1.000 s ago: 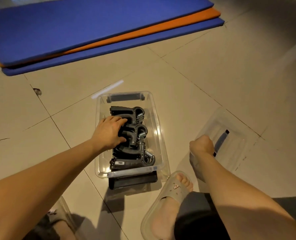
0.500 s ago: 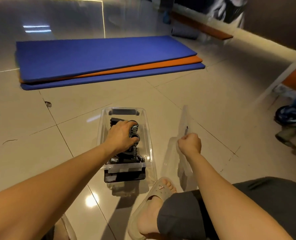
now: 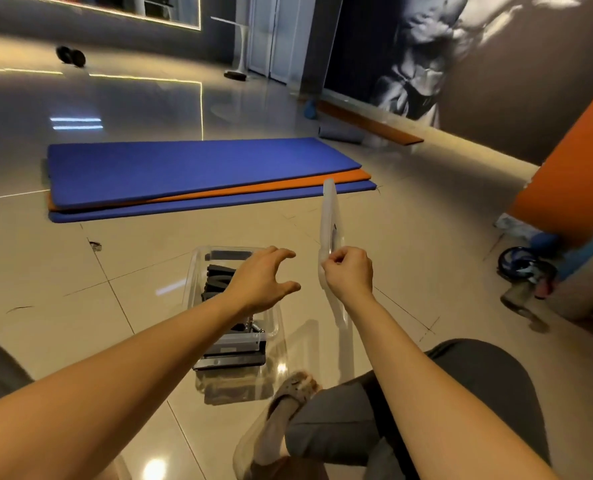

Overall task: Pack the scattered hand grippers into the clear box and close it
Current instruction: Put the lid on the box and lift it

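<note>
The clear box [image 3: 192, 282] sits on the tiled floor in front of me, with several dark grey hand grippers [image 3: 219, 280] lying inside it. My left hand [image 3: 262, 280] hovers above the box, fingers spread and slightly bent, holding nothing. To its right, my right hand [image 3: 348, 271] pinches the clear lid [image 3: 329, 216], which stands on edge, upright, beside the box. The forearm hides part of the box's contents.
Stacked blue and orange mats [image 3: 198, 174] lie beyond the box. My sandalled foot [image 3: 288, 403] and knee are just in front of the box on the right. Exercise gear [image 3: 523, 271] sits by an orange pad [image 3: 575, 178] at the right wall.
My left hand has lifted off the grippers and opened above the box. My right hand has raised the lid from the floor to an upright position. The view has tilted upward.
</note>
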The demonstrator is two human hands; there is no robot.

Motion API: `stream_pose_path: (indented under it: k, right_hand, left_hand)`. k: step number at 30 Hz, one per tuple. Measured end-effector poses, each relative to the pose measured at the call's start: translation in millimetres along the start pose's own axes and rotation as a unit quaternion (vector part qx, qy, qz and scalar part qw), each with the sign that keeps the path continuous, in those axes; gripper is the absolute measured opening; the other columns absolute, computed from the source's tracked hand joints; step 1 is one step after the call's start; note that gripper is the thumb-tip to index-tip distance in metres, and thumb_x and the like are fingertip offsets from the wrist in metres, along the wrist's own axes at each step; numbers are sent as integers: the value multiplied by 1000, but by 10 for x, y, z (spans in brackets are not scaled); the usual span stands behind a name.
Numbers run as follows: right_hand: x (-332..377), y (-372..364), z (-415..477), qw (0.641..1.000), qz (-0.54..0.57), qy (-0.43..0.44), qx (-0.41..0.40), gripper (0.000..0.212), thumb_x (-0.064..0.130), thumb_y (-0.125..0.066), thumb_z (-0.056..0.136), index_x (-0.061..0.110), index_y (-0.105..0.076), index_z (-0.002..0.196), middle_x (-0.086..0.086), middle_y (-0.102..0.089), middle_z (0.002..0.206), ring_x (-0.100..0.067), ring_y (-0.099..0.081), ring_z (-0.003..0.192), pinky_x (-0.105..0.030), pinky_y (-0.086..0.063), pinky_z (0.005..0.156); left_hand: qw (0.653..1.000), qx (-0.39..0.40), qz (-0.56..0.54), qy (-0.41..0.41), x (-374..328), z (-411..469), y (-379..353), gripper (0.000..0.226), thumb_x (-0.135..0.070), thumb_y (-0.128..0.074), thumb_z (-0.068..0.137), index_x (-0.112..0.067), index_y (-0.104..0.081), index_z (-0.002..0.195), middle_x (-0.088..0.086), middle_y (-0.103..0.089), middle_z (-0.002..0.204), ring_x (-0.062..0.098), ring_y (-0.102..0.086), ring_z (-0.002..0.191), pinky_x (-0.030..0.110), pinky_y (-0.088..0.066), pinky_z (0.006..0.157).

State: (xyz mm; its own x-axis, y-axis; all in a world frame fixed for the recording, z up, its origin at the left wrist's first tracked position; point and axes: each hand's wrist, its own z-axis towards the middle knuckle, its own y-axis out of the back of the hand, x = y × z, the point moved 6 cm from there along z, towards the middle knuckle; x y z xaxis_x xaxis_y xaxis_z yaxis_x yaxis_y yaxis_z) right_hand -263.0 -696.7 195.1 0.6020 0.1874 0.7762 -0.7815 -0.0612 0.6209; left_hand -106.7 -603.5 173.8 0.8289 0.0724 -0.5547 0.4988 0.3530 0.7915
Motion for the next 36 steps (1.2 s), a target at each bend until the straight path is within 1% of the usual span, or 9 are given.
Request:
stream_pose_path:
  k: [5,10,13,17,21,24,28,32,36]
  right_hand:
    - [378,221,-176,997,51,50,0,5,21,-69,93,18,-69,89,1,-68,92,-17,-65,88,-13,-41,55]
    - [579,367,-341,979,184,80,33,5,17,-72,91,18,-71,87,0,-69,87,-17,-69,83,-31,-61,73]
    - [656,413,-398,953,276,98,76,3,12,-72,91,13,-73,88,-1,-70,78,-11,-64,67,-23,-58,63]
    - [762,338,-328,906,387,99,140,5,6,-67,93,4,-72,95,-7,-69,81,-16,-60,69,-26,-54,63]
    - [876,174,-225,844,478,87,226,8,7,-62,95,6,-71,96,-5,-67,81,-14,-59,71,-27,-51,65]
    - [914,111,-64,814,517,64,257,13,15,-65,90,7,-70,99,-8,-68,89,-21,-61,84,-35,-52,78]
    - [915,-11,234,850,447,78,269,13,11,-60,98,5,-71,101,-15,-69,100,-25,-64,90,-34,-58,76]
    - [930,-250,577,897,352,75,257,19,19,-62,99,3,-72,105,-14,-74,98,-24,-70,85,-33,-60,71]
    - [1013,-474,1050,936,274,60,214,17,24,-66,97,10,-71,104,-7,-75,94,-21,-73,76,-27,-58,58]
  left_hand:
    - [999,-33,-26,-11,-271,-53,367,65,-41,-74,87,-28,-46,145,-3,-53,142,17,-53,122,42,-49,103]
    - [985,-102,-126,53,-180,58,638,49,-33,-60,99,-22,-47,146,1,-55,141,14,-54,122,33,-52,96]
    - [935,-90,-295,177,130,41,626,55,-41,-49,103,-17,-39,152,7,-49,149,15,-56,114,20,-48,86]
    - [878,-39,-379,289,471,-38,331,62,-52,-37,104,-15,-35,154,8,-39,157,26,-46,135,45,-33,113]
    - [817,-25,-466,339,609,-63,113,54,-62,-35,101,-24,-54,135,7,-64,126,28,-60,115,52,-42,108]
    - [761,-80,-532,364,777,-18,142,37,-52,-44,103,-23,-58,121,8,-66,115,29,-64,106,49,-54,95]
    - [789,-218,-465,337,1145,27,405,24,-25,-45,106,-12,-59,121,9,-62,115,23,-61,101,35,-55,77]
    - [836,-288,-328,333,1400,20,616,26,-29,-44,106,-15,-61,121,6,-63,101,18,-60,85,27,-47,65]
    - [867,-318,-183,338,1494,-36,763,20,-29,-44,104,-21,-62,104,3,-65,88,21,-61,77,41,-55,66]
